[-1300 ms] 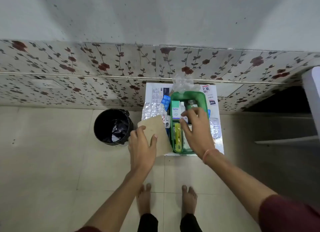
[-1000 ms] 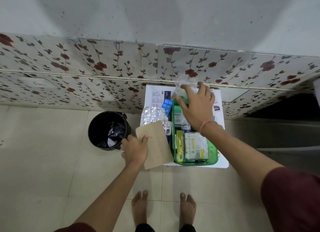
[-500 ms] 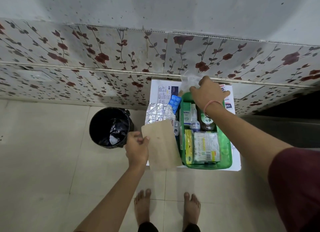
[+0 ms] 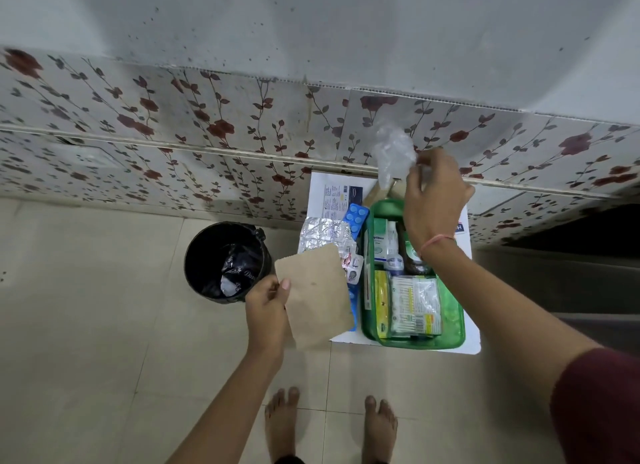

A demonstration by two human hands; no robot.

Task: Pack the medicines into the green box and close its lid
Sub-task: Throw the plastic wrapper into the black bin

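Head view: right hand [image 4: 434, 200] pinches clear plastic bag [image 4: 393, 155] above green box [image 4: 453, 321] (lid off); left hand [image 4: 268, 308] grips brown envelope [image 4: 315, 297] w/ thumb on top.

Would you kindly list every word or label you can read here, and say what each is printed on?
"ptibex", first letter cut off: white and green carton in the green plastic box.
"Dor", cut off: black liner of the round black bin.
"H": white sheet under the box.
Cotton bud packet and printed leaflet: too small.

Right hand [image 4: 434, 200] pinching clear plastic bag [image 4: 394, 154] above open green box [image 4: 453, 328].
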